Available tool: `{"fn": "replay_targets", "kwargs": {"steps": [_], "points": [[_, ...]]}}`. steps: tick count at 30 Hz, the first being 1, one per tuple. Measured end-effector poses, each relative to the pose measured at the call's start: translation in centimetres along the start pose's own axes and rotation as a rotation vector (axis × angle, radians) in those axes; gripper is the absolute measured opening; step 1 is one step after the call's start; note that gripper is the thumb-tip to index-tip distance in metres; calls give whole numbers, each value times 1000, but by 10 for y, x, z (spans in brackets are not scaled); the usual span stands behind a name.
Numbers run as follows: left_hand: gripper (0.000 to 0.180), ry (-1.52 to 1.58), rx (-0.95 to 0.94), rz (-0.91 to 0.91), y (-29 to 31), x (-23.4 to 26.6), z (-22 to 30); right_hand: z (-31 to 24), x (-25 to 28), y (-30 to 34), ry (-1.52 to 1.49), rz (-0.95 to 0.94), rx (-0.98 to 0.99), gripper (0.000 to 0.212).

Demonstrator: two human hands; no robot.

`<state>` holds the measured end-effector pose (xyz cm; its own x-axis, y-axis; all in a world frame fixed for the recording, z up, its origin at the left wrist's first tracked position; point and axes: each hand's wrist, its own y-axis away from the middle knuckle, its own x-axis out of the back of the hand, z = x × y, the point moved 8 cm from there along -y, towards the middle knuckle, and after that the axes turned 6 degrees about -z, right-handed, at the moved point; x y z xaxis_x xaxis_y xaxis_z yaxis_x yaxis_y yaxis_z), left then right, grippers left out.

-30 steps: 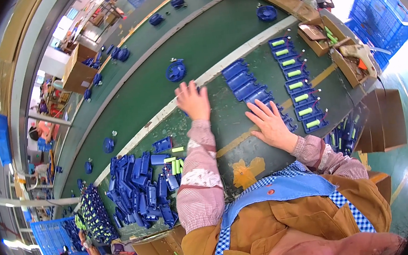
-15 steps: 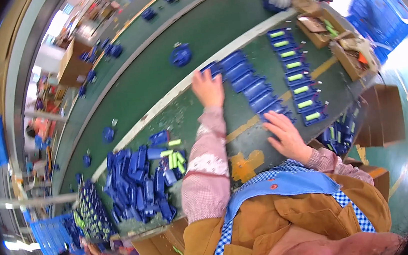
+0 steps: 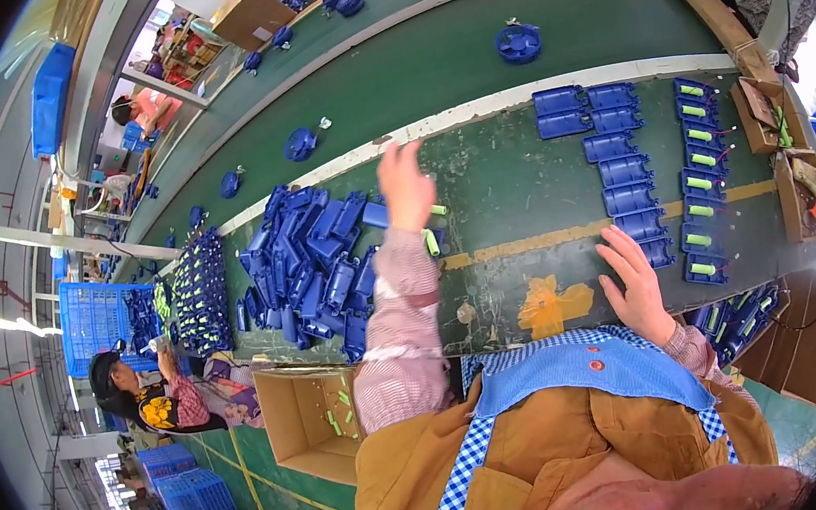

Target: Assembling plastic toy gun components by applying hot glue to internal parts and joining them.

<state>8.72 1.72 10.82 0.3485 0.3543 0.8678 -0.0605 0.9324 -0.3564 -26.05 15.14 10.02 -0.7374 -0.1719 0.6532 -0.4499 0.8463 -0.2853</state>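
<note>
My left hand (image 3: 408, 190) reaches over the green table at the right side of a heap of blue plastic shells (image 3: 313, 256). Its fingers are apart, slightly blurred, and I see nothing in them. My right hand (image 3: 636, 284) is open, fingers spread, beside the lower end of a column of blue half-shells (image 3: 626, 170). To the left of that column's top lie two more half-shells (image 3: 561, 112). Further right runs a column of blue shells holding light-green cylindrical cells (image 3: 697, 184). Loose green cells (image 3: 431, 242) lie under and beside my left forearm.
Beyond the table's white edge strip, a green conveyor (image 3: 408, 74) carries round blue parts (image 3: 518, 43). Small cartons (image 3: 762, 114) stand at the right end. An open carton (image 3: 311, 422) sits below the table at left. Co-workers are at the left (image 3: 181, 382) and far right.
My left hand has let go of a half-shell at the column's top and moved left to the heap. My right hand stays near the column's lower end. The view has turned.
</note>
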Motion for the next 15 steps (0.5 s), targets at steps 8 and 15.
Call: {"fn": "replay_targets", "kwargs": {"steps": [8,15], "points": [[61,-251,-83,-437,60,17,-90,-17,-25,-20,-65,-100,96,46],[61,-299,-149,-415,36,4,-83,-14,-25,-12,-46,-94,49,44]]}}
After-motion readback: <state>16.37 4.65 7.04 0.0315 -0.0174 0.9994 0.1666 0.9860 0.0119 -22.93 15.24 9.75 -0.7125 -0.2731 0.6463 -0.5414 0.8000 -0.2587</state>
